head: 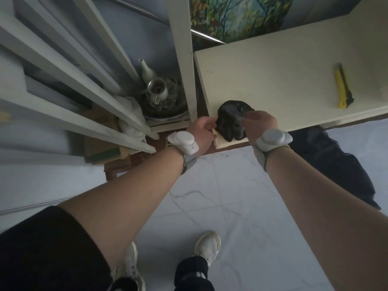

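The right hand [260, 124], blurred, clutches a bunched dark cloth [230, 120] on the near corner of the desk [273, 76]. The left hand [201, 131] meets the cloth's edge with its fingertips hidden, so I cannot tell whether it grips. Farther along lies a yellow utility knife [343, 89].

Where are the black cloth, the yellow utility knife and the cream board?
black cloth [230, 118]: head view, middle of the crumpled bundle.
yellow utility knife [341, 89]: head view, middle of its yellow body.
cream board [273, 80]: head view, bare top surface.
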Action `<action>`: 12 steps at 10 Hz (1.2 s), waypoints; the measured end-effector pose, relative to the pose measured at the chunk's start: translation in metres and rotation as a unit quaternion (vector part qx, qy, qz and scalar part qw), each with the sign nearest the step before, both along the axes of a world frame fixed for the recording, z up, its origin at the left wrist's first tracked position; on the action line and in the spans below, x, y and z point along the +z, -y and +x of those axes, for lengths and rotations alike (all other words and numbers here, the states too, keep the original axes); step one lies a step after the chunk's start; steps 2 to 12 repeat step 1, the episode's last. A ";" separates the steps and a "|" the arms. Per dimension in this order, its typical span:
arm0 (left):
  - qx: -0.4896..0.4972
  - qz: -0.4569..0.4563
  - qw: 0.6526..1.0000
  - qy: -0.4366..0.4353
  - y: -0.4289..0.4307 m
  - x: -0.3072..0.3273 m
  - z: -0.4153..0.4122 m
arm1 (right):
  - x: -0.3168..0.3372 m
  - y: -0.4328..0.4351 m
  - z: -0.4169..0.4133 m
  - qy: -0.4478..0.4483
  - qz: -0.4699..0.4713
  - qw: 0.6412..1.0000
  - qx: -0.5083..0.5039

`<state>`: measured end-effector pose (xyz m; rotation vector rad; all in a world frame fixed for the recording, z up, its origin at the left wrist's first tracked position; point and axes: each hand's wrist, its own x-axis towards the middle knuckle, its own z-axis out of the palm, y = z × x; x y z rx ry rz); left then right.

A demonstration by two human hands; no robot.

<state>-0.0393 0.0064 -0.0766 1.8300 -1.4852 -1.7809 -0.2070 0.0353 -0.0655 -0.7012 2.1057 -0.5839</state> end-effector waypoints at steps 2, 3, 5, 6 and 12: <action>0.019 -0.003 1.000 -0.011 0.000 0.006 0.015 | 0.010 0.000 0.011 -0.014 0.022 0.998 0.061; 0.019 -0.003 1.000 -0.011 0.000 0.006 0.015 | 0.010 0.000 0.011 -0.014 0.022 0.998 0.061; 0.019 -0.003 1.000 -0.011 0.000 0.006 0.015 | 0.010 0.000 0.011 -0.014 0.022 0.998 0.061; 0.019 -0.003 1.000 -0.011 0.000 0.006 0.015 | 0.010 0.000 0.011 -0.014 0.022 0.998 0.061; 0.019 -0.003 1.000 -0.011 0.000 0.006 0.015 | 0.010 0.000 0.011 -0.014 0.022 0.998 0.061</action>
